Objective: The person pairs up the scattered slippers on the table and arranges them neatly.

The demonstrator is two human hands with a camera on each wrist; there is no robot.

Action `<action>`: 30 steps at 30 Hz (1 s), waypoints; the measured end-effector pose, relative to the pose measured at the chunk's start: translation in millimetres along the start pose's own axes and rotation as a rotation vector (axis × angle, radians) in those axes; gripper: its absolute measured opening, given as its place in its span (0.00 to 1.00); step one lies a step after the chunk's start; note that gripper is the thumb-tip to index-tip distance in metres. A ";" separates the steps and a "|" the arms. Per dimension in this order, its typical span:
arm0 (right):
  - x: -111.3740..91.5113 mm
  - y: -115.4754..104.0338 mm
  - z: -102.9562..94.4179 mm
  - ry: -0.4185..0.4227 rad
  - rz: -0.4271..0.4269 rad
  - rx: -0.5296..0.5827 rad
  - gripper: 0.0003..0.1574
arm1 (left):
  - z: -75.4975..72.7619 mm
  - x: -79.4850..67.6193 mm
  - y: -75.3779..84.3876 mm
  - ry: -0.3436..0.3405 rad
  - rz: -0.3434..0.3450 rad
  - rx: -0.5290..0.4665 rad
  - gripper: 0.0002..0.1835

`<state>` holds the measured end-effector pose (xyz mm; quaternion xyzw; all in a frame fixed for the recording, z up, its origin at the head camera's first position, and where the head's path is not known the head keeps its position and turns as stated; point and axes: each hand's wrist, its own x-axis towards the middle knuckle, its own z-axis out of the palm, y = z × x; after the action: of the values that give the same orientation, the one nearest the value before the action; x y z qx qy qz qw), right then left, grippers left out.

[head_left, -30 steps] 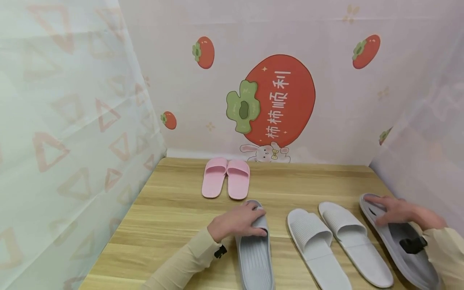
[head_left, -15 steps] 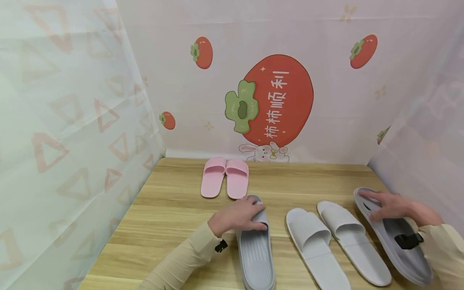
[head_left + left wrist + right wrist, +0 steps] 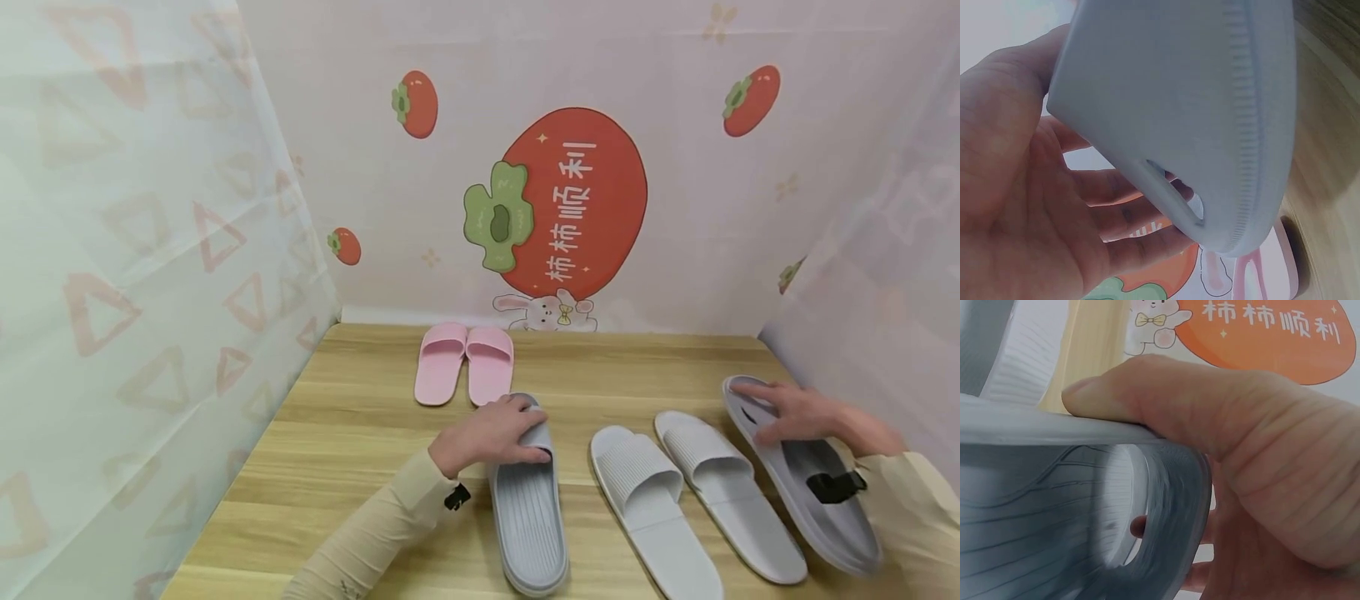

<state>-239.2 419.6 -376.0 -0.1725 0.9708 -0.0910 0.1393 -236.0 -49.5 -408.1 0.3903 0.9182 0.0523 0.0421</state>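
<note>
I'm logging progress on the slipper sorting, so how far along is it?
Done: the pink slippers sit paired at the back of the table, and the white slippers lie side by side. In hand: the left hand grips one grey slipper, and the right hand grips the other grey slipper. Left: those two lie apart, either side of the white pair.

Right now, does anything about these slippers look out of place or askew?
Yes. The two grey slippers are split up: the left hand grips one, the right hand the other, with the white pair lying slanted between them. Only the pink pair sits side by side, squared up.
</note>
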 end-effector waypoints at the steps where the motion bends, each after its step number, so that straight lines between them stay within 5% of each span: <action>1: 0.4 -0.9 0.1 0.003 0.002 -0.005 0.53 | -0.1 0.4 -0.3 0.000 0.002 0.000 0.35; 12: 3.5 -13.8 -0.3 0.101 -0.021 -0.098 0.52 | -5.0 6.1 -0.2 0.002 0.007 -0.021 0.34; 30: 12.7 -37.0 -16.9 0.108 -0.044 -0.096 0.52 | -12.9 14.8 -2.5 0.017 0.008 -0.013 0.34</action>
<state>-244.3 383.0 -354.7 -0.1950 0.9762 -0.0565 0.0765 -249.5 -41.3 -396.2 0.3931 0.9167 0.0620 0.0366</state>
